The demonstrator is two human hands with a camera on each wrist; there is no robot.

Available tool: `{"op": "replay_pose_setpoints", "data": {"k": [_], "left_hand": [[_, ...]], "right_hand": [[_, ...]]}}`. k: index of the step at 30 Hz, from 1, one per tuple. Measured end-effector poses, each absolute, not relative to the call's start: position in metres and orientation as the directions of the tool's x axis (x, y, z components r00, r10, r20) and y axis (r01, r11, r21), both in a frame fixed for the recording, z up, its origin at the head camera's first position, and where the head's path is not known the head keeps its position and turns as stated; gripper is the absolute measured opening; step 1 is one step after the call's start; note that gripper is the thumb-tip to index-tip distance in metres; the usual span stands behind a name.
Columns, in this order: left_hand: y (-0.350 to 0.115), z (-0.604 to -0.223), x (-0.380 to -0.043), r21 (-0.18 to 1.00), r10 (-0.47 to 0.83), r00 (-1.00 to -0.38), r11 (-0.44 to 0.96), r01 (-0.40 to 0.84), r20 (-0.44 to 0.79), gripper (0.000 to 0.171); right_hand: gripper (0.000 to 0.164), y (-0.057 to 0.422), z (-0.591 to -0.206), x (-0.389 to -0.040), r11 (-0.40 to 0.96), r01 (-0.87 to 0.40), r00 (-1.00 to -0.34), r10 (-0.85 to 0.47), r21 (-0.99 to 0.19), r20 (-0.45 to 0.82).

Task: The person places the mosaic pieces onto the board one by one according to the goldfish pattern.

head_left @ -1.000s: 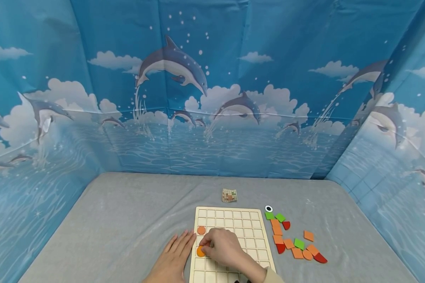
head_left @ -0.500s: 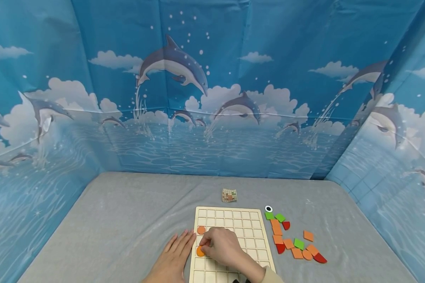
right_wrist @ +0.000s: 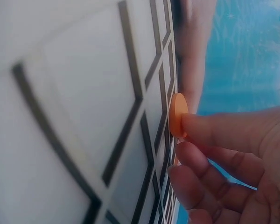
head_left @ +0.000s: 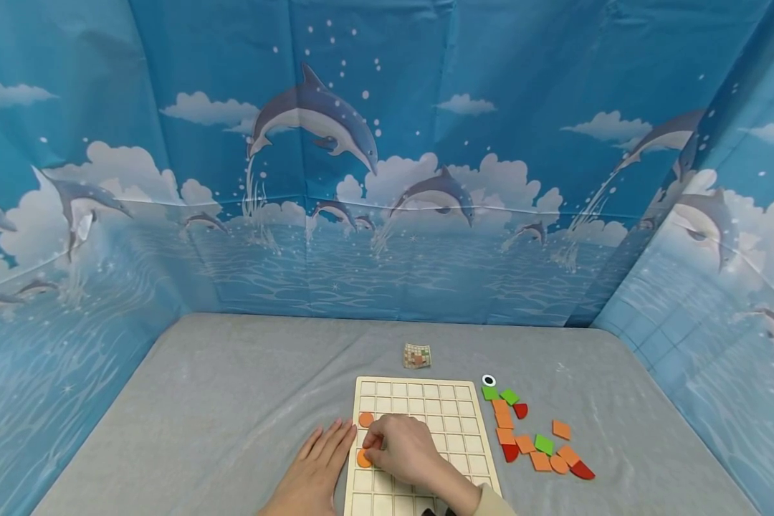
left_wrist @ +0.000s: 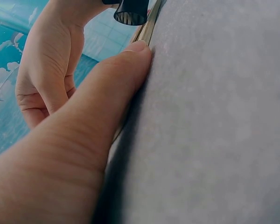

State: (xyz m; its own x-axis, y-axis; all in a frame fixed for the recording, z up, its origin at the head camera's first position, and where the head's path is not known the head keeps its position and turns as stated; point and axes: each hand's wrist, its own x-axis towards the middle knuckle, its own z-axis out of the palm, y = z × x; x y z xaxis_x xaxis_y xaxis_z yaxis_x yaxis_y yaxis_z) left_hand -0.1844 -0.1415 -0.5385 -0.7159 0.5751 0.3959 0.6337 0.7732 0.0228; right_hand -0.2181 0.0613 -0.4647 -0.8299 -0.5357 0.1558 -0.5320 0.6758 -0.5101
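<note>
A pale wooden grid board [head_left: 448,391] lies on the grey cloth. My right hand [head_left: 405,448] is over its left part, thumb and fingers pinching an orange disc [head_left: 363,459] at the leftmost column. In the right wrist view the thumb lies against the face of this disc [right_wrist: 178,112], which sits close on the grid. Farther up the same column is another orange disc [head_left: 366,420]. My left hand [head_left: 317,467] lies flat with fingers extended on the cloth, fingertips at the board's left edge. The left wrist view shows its thumb [left_wrist: 126,70] along that edge.
To the right of the board are scattered orange squares [head_left: 542,461], green squares [head_left: 544,444], red quarter-circle pieces [head_left: 583,470], an orange disc [head_left: 558,464] and a white-and-black ring-like piece [head_left: 488,380]. Behind the board lies a small pattern card [head_left: 417,356]. A dolphin-print curtain [head_left: 387,272] surrounds the table.
</note>
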Motion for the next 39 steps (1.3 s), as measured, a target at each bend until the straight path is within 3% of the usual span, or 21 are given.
{"op": "replay_pose_setpoints", "data": {"k": [15,39], "left_hand": [[-0.14,-0.543,-0.187,-0.001,0.578,-0.69,0.767,0.642,0.436,0.119],[-0.141,-0.54,-0.185,0.035,0.572,-0.713,0.77,0.637,0.405,0.117]], "right_hand": [[0.013,0.063,-0.465,-0.218,0.678,-0.529,-0.83,-0.539,-0.511,0.143],[0.014,0.075,-0.462,-0.207,0.689,-0.537,-0.815,-0.573,-0.486,0.088]]}}
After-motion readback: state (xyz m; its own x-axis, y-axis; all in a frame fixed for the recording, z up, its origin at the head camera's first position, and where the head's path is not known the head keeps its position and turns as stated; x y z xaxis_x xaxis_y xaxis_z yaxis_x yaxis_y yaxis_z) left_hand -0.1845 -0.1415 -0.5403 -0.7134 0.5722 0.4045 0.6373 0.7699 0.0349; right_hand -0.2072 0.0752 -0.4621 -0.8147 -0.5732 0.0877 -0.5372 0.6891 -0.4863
